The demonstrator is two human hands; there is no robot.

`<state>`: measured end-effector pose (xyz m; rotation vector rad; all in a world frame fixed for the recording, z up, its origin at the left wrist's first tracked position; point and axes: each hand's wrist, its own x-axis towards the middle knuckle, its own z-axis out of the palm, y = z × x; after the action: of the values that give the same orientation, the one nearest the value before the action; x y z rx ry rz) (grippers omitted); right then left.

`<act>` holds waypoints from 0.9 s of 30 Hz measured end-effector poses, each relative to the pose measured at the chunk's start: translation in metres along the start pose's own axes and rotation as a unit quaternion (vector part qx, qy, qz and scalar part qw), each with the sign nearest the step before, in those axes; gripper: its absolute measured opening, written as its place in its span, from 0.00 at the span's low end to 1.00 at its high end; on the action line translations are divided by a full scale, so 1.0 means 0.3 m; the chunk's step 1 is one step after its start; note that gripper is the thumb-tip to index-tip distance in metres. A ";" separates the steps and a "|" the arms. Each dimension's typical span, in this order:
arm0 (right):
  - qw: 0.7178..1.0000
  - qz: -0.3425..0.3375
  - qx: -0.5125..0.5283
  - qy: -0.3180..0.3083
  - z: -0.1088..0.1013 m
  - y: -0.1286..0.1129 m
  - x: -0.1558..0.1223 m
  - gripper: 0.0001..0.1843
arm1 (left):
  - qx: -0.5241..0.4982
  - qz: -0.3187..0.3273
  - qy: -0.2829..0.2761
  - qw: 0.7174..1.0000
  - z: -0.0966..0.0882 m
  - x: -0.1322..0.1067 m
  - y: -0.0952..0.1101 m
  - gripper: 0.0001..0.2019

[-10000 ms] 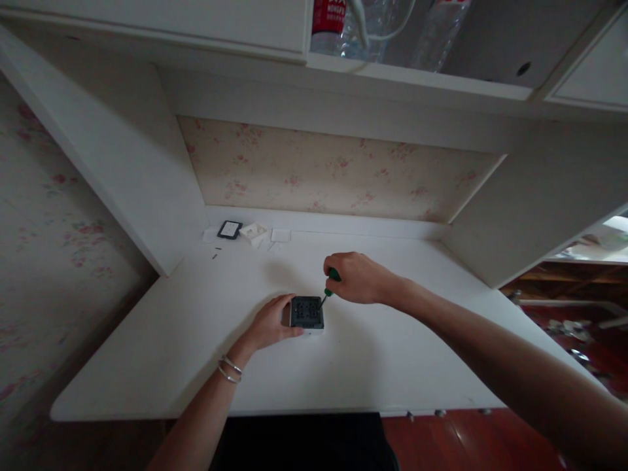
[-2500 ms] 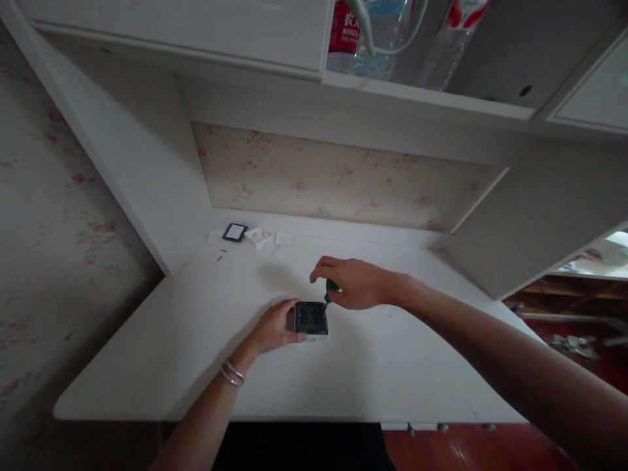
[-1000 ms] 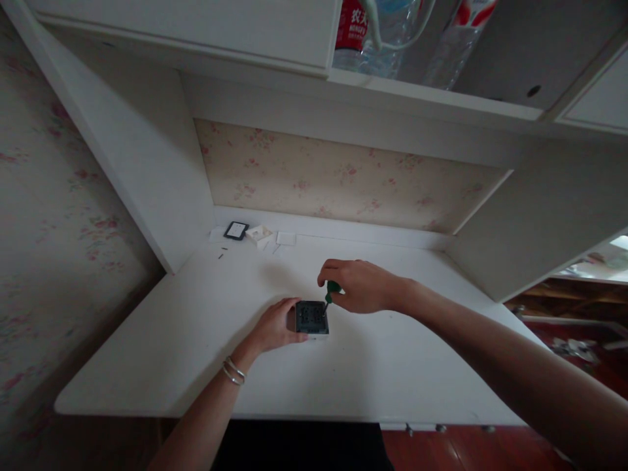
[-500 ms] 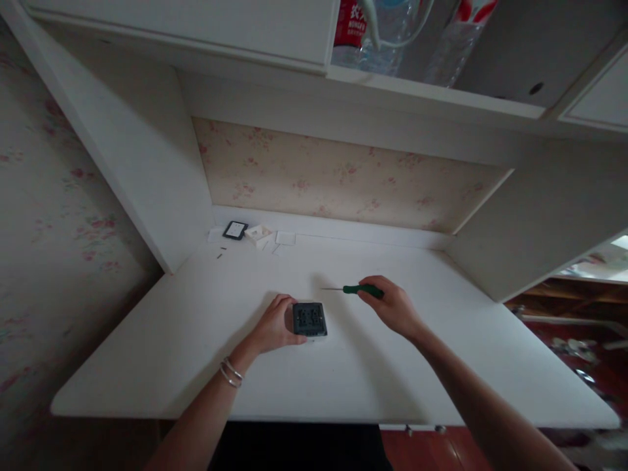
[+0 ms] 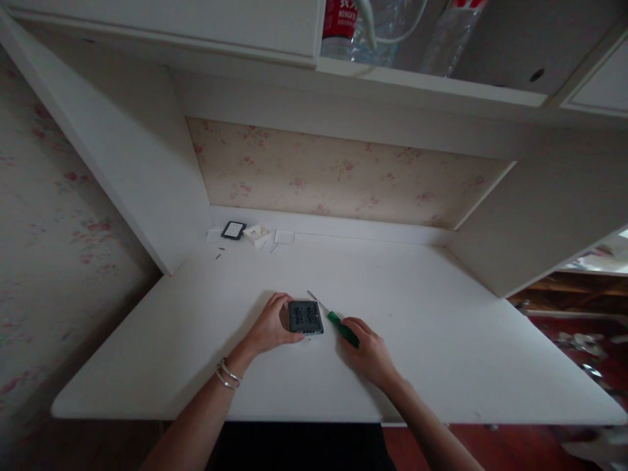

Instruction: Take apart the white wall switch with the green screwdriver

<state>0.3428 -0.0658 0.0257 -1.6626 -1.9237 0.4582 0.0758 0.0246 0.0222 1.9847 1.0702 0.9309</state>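
My left hand grips the left side of a square black wall socket with a pale base, fingers at its far corner and thumb along the near edge. The socket lies on the white desk, its slotted face up. In my right hand is a screwdriver with a green handle, held low over the desk. Its thin metal shaft slants away to the left, past the far right corner of the socket. Whether the shaft touches the socket, I cannot tell.
At the back left lie a dark square frame with a white middle, an open white box, a clear flat piece and small dark strips. Overhead, a shelf holds plastic bottles.
My right hand has come down and toward the left with the screwdriver, whose shaft now slants beside the socket. My left hand keeps its hold on the socket. The view has shifted slightly.
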 end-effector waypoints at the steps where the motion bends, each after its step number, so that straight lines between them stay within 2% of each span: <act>1: 1.000 -0.002 0.002 -0.002 0.003 0.000 -0.002 0.21 | -0.001 -0.003 0.000 1.000 0.000 -0.001 -0.001 0.36; 6: 0.999 -0.036 -0.012 0.022 0.008 -0.010 0.001 0.19 | -0.008 -0.031 0.006 0.999 0.008 -0.006 -0.008 0.37; 12: 0.995 -0.064 -0.022 0.078 0.004 -0.097 0.030 0.14 | -0.026 -0.026 0.014 0.999 0.008 -0.009 -0.006 0.36; 19: 0.990 -0.028 0.043 0.130 0.026 -0.186 0.085 0.12 | -0.065 -0.048 0.039 0.996 0.013 -0.012 -0.012 0.38; 24: 0.984 0.037 0.153 0.083 0.048 -0.222 0.141 0.16 | -0.090 -0.059 0.061 0.992 0.001 -0.011 -0.003 0.38; 27: 0.949 0.108 0.295 0.029 0.063 -0.235 0.174 0.19 | -0.112 -0.075 0.081 0.987 -0.008 -0.011 -0.010 0.41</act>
<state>0.2713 -0.0252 0.0615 -1.4569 -1.3734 0.9532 0.0713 0.0235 0.0202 1.6444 1.1331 1.0944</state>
